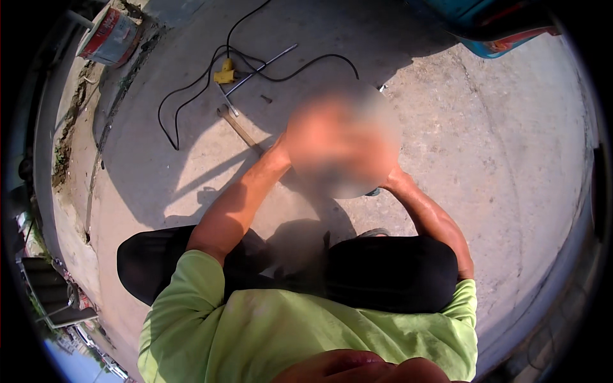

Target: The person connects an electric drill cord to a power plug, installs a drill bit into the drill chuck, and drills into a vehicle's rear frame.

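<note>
My left hand [311, 131] and my right hand [373, 156] are held close together in front of my knees. A round blur covers both, so their fingers and anything between them cannot be made out. A dark patch shows within the blur, below the hands. To the left of my left wrist, an open-ended wrench [238, 129] lies on the concrete, its lower end near my forearm. Farther off lies a T-shaped metal rod tool [265, 69], beside a yellow plug or socket block [225, 73] on a black cable. A small bolt-like piece [266, 98] lies nearby.
Concrete ground [460, 147] spreads around me, part sunlit, part shaded. A red and grey bucket [112, 39] stands at the far left by a cracked edge. The black cable [181, 102] loops across the ground. A blue object [495, 46] juts in at the far right.
</note>
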The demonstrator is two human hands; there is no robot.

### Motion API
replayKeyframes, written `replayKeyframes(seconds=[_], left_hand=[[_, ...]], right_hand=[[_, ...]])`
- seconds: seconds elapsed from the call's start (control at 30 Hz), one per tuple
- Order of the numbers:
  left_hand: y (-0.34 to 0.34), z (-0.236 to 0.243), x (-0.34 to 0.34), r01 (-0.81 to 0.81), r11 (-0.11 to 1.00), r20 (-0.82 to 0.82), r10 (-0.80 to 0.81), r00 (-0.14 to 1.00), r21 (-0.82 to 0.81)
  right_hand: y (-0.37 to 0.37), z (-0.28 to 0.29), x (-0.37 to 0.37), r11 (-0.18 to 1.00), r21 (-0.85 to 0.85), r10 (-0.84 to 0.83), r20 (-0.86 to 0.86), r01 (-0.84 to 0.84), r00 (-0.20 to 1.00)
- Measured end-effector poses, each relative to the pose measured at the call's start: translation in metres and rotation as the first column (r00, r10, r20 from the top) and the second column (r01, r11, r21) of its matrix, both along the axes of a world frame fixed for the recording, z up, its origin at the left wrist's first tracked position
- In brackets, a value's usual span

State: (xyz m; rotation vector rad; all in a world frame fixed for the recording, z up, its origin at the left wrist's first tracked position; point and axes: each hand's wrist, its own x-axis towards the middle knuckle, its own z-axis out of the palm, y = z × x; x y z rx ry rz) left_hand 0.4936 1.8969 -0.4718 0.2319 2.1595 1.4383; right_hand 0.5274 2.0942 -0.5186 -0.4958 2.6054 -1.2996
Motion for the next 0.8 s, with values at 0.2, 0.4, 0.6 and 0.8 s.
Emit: replayKeyframes(seconds=[0.2,0.4,0.6,0.8], left_hand=[[-0.021,-0.048,-0.014,0.265,0.909,-0.256,-0.186,0.949,0.321],[0.011,-0.001,0.007,-0.137,0.988,-0.236,0.116,0.965,-0.075],[0.025,0.014,0.006,-0.046,0.974,-0.425,-0.054,0.903,-0.22],[0.028,0.016,0.0,-0.068,0.829,-0.409,-0.2,0.89,-0.556]], right_hand=[[0.004,0.015,-0.011,0.98,-0.118,0.174,0.118,-0.16,0.978],[-0.007,0.017,-0.007,0.993,-0.095,-0.064,0.055,0.069,0.996],[-0.019,0.012,0.0,0.98,0.022,-0.197,-0.015,0.197,0.98],[-0.029,0.007,-0.005,0.984,-0.046,-0.171,0.008,0.171,0.985]])
